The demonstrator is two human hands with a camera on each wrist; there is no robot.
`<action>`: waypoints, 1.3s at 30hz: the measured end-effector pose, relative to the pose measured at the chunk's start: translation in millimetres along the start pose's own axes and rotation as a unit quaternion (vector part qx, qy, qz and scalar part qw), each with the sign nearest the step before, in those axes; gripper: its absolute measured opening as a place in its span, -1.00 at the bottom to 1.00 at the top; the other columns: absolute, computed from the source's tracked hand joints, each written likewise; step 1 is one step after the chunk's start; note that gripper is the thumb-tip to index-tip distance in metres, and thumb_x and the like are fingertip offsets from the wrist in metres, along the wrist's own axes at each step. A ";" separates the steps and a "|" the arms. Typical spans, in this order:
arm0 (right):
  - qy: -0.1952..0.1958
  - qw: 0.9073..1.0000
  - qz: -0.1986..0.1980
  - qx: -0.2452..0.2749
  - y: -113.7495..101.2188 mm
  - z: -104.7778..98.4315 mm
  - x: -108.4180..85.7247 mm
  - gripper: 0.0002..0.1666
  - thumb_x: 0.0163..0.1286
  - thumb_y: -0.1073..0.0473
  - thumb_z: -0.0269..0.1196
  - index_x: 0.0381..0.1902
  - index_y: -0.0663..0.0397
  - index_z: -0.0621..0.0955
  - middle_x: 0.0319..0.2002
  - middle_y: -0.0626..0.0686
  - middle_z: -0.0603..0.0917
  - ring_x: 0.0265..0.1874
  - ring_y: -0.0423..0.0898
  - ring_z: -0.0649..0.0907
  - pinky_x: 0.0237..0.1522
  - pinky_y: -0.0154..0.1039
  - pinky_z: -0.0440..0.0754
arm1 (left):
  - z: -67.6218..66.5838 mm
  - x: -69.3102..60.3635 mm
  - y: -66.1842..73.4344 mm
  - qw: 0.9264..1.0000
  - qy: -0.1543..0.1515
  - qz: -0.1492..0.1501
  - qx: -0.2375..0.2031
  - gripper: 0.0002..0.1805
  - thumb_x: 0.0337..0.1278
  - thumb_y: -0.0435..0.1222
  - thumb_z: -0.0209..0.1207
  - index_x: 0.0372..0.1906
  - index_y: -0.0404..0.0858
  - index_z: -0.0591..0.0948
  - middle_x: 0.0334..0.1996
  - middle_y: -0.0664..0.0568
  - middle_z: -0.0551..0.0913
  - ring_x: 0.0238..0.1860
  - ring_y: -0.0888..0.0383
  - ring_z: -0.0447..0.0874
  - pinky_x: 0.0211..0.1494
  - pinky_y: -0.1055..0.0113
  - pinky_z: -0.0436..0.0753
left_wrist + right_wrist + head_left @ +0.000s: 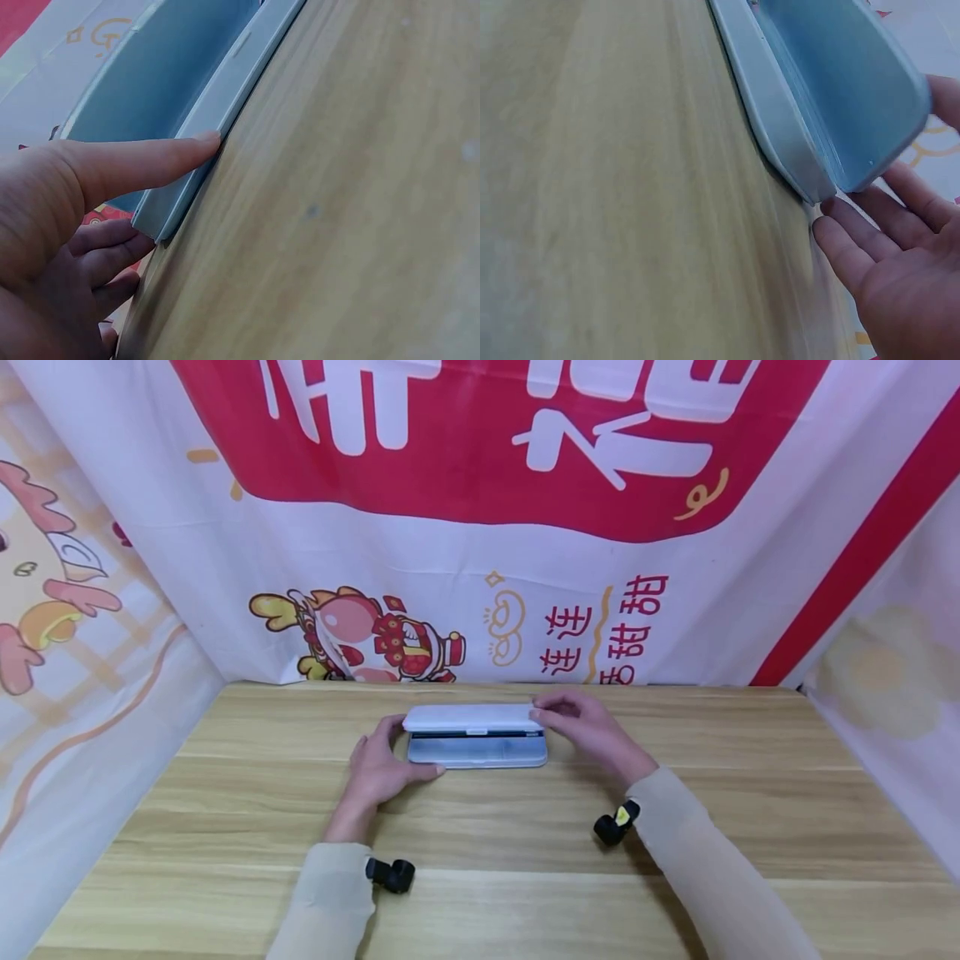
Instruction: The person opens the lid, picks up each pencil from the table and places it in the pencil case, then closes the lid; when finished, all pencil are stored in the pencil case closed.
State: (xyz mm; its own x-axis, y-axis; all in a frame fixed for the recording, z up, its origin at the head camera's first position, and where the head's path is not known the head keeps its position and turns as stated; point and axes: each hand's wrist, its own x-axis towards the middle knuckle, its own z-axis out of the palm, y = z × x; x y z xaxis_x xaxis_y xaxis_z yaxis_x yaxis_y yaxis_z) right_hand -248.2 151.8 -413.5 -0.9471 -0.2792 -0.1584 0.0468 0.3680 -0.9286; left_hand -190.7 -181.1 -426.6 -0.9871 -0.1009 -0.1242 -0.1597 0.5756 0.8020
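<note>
A pale blue pencil case [480, 752] lies near the back of the wooden table, its lid [468, 717] partly raised. In the gap under the lid shows a thin dark strip; what it is I cannot tell. My left hand [381, 770] grips the case's left end, the thumb [172, 157] on the front rim and the other fingers at the end. At the right end, my right hand [585, 727] holds the lid's corner between thumb and fingers. The right wrist view shows the lid's inner side and several fingers [885, 217] near the hinge side.
The wooden table [480, 835] extends in front of the case and to both sides. Behind it hangs a white and red printed cloth [465, 552], with more printed cloth at the left and right. Black wrist cameras [392, 876] sit on both sleeves.
</note>
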 end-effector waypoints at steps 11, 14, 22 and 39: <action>-0.008 0.990 -0.038 -0.136 -3.6 11.6 -9.4 -0.20 0.43 -0.08 0.47 0.55 -0.09 0.51 0.58 0.07 0.49 0.57 0.13 0.49 0.62 0.12 0.46 | -8.0 -2.0 -0.7 0.998 -0.057 0.012 0.023 0.25 0.02 0.13 0.60 0.73 -0.09 0.16 0.74 -0.15 0.18 0.77 -0.30 -0.11 0.81 -0.30 -0.34; -0.009 0.988 -0.033 -0.150 -6.2 12.3 -9.4 -0.18 0.46 -0.07 0.45 0.59 -0.10 0.46 0.61 0.07 0.46 0.60 0.13 0.45 0.64 0.13 0.43 | -11.2 -2.7 0.5 0.997 -0.071 -0.005 0.027 0.20 0.14 0.26 0.47 0.74 -0.03 0.13 0.76 -0.10 0.12 0.78 -0.37 -0.33 0.77 -0.41 -0.28; -0.018 0.988 -0.029 -0.153 -7.7 11.2 -8.7 -0.14 0.50 -0.07 0.42 0.64 -0.05 0.39 0.65 0.08 0.40 0.64 0.15 0.40 0.66 0.15 0.37 | -10.7 -1.2 2.9 0.998 -0.059 -0.013 0.027 0.09 0.24 0.23 0.42 0.72 -0.07 0.19 0.74 -0.14 0.18 0.77 -0.38 -0.34 0.79 -0.36 -0.33; -0.020 0.982 -0.053 -0.181 -8.6 15.3 -9.0 -0.07 0.51 0.00 0.41 0.68 0.06 0.29 0.70 0.12 0.30 0.68 0.15 0.32 0.68 0.13 0.35 | -5.9 -0.2 5.1 0.999 -0.042 -0.017 0.026 0.07 0.22 0.22 0.44 0.70 -0.07 0.23 0.71 -0.14 0.24 0.76 -0.32 -0.11 0.82 -0.28 -0.26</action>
State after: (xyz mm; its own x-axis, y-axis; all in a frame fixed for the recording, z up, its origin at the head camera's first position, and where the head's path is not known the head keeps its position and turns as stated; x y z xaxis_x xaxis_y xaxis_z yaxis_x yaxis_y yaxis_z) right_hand -235.3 137.6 -409.2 -0.9269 -0.3648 -0.0882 -0.1736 0.6251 -0.7610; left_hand -191.3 -183.0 -419.1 -0.9781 -0.0539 -0.2011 -0.1911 0.6153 0.7648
